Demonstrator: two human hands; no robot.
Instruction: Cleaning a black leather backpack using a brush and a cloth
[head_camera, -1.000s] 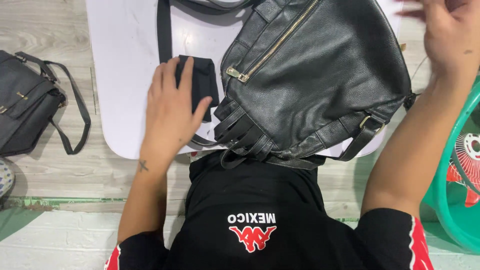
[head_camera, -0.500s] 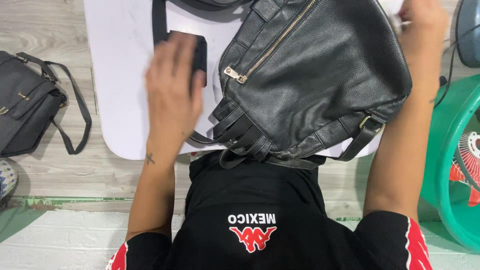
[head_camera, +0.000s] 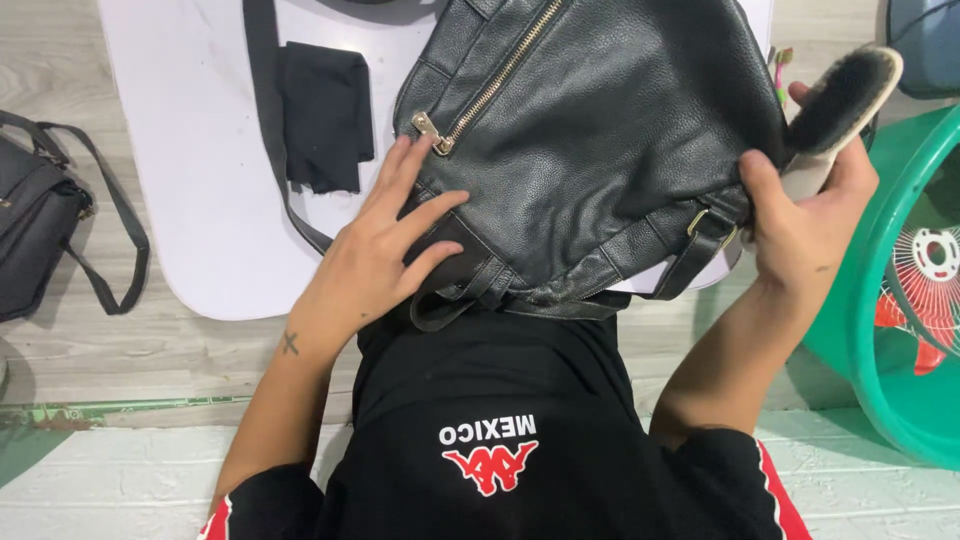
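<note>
2 bare hands work on a black leather bag (head_camera: 600, 140) that lies on a white table (head_camera: 200, 200). The left hand (head_camera: 385, 255) lies open and flat, fingers spread on the bag's lower corner near the zipper pull (head_camera: 432, 132). The right hand (head_camera: 810, 215) grips a brush (head_camera: 835, 110) at the bag's right edge. A black cloth (head_camera: 322, 115) lies just beside the bag.

A home bag-cleaning spot: white tabletop (head_camera: 190, 200) on wooden floorboards (head_camera: 150, 350), spare handbag (head_camera: 40, 230) (nine o'clock), green fan (head_camera: 900, 300) at three.
</note>
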